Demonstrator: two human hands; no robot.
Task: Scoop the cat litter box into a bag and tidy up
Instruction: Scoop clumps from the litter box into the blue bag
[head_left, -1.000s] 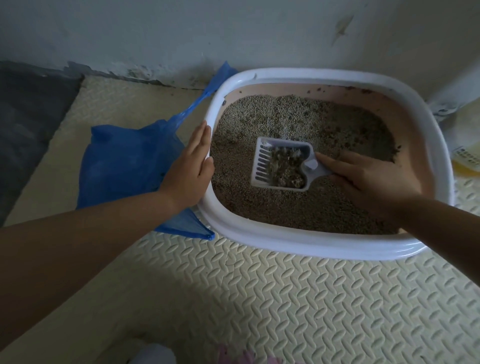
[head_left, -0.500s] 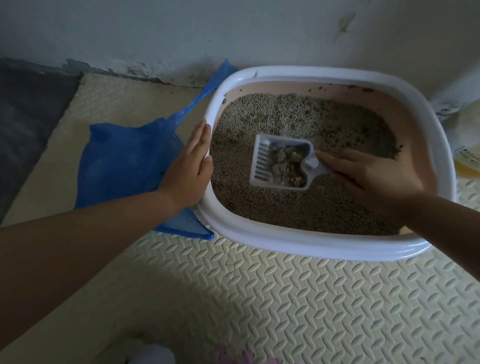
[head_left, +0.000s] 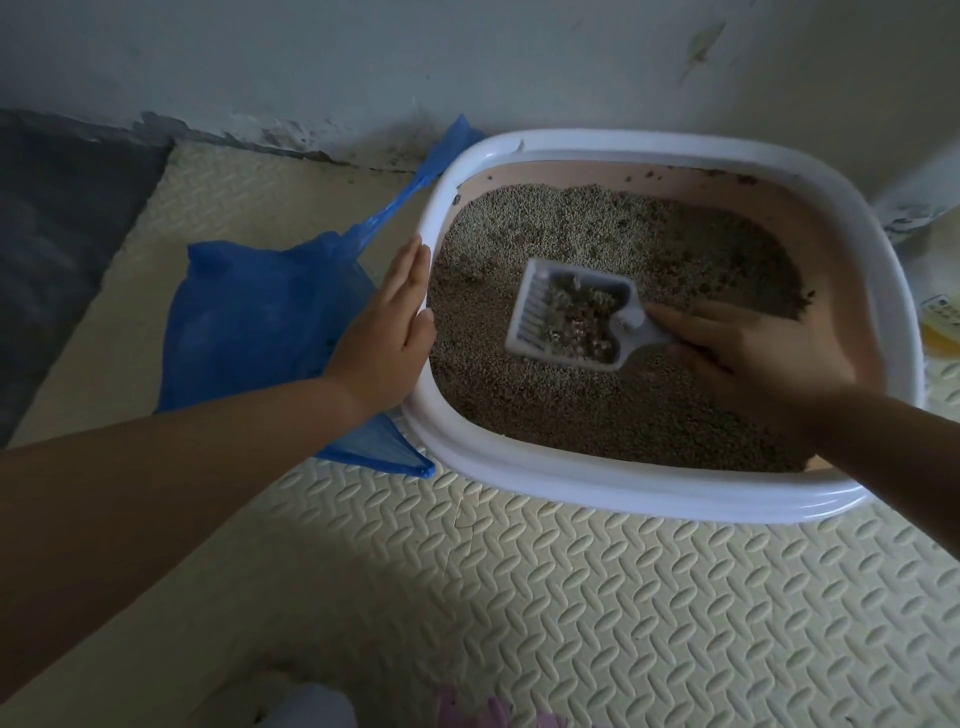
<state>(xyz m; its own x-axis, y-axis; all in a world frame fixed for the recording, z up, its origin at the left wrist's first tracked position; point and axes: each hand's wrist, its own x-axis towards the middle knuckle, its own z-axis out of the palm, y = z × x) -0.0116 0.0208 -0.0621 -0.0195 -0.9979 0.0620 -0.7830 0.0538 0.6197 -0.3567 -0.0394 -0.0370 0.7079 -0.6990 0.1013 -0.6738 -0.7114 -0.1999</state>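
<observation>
Litter box (head_left: 623, 493): white rim, pinkish inner wall, sits on cream foam mat (head_left: 571, 597) with its far side close to the wall (head_left: 363, 62). Filled with grey-brown granular litter (head_left: 545, 415); dark specks stuck on the far inner wall.

Scoop (head_left: 571, 317): pale, slotted, near the middle of the box over the litter, slotted end pointing left. It carries a load of clumps and loose granules. Slightly blurred; cannot tell whether its underside touches the litter surface.

Right hand (head_left: 753, 358): inside the box, fingers curled round the scoop handle, forearm crossing the near right corner of the rim.

Left hand (head_left: 384, 343): fingers straight and together, laid flat against the outside of the box's left rim, holding nothing.

Blue bag (head_left: 260, 317): thin plastic, lying on the mat just left of the box, partly under the left wrist. One handle stretches up toward the far left corner of the rim; a lower corner lies beside the near left rim.

Periphery: dark floor covering (head_left: 62, 234) left of the mat; yellow object (head_left: 943, 322) at the right edge, cut off.
</observation>
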